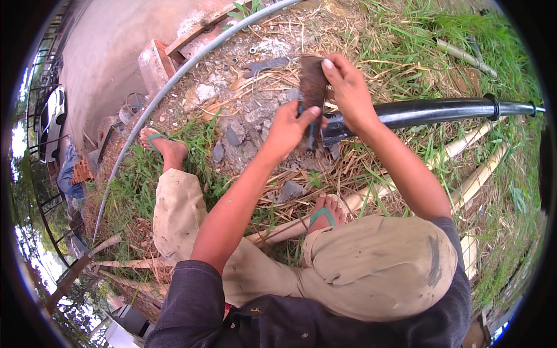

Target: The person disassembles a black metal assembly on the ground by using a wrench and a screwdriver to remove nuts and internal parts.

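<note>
No text, label, brand, number or sign readable anywhere in view. Small yellow mark (255,311) on front of dark shirt (290,327): too small to make out as lettering. White car (55,111) near left edge: too small and bent to read any plate.

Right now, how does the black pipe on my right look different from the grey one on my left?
The black pipe is thicker; the grey pipe is slimmer. The black pipe shines, while the grey pipe looks dull. Raised rings circle the black pipe; none show on the grey pipe. Both are long tubes.
</note>
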Motion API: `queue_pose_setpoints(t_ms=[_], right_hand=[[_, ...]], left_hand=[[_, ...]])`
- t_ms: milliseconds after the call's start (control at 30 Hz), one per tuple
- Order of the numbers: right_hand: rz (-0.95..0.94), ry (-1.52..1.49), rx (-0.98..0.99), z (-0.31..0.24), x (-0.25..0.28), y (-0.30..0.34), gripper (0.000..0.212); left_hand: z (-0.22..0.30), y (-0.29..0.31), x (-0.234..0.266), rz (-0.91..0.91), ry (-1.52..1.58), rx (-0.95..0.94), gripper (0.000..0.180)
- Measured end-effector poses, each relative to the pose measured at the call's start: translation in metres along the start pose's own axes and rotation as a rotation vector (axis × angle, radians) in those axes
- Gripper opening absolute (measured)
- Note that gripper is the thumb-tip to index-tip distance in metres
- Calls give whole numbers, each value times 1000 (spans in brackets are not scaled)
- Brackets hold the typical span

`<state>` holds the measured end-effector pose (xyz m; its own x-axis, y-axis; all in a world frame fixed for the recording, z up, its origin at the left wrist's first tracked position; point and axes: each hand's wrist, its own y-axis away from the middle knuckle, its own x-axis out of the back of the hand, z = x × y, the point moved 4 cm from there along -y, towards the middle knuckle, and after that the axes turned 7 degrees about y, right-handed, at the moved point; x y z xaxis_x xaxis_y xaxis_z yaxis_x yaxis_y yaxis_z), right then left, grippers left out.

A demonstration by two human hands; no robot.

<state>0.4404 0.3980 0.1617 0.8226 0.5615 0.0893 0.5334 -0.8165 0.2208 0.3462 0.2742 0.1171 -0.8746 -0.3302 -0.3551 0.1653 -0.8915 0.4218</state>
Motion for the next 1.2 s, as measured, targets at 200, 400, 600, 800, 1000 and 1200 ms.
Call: queue_pose_setpoints(t_ms=[200, 400, 600, 800, 1000, 1200], right_hand=[[-284, 439, -19, 73, 25, -22, 45], [-267, 214, -71, 48, -17, -19, 56], [-129, 110, -85, 75, -16, -73, 47], [-90, 175, -52, 109, -19, -88, 33], [-109, 180, -99, 122, -21, -95, 31], [-229, 141, -174, 111, -39, -96, 33]], left_hand=[[-10, 7, 53, 256, 205, 29, 24], [-33, -18, 48, 129, 338, 91, 28], [-30, -60, 33, -22, 178, 203, 31], [-52, -79, 49, -21, 129, 215, 34], [-65, -77, 44, 79, 214, 243, 35], [-68, -73, 50, 177, 210, 198, 34]])
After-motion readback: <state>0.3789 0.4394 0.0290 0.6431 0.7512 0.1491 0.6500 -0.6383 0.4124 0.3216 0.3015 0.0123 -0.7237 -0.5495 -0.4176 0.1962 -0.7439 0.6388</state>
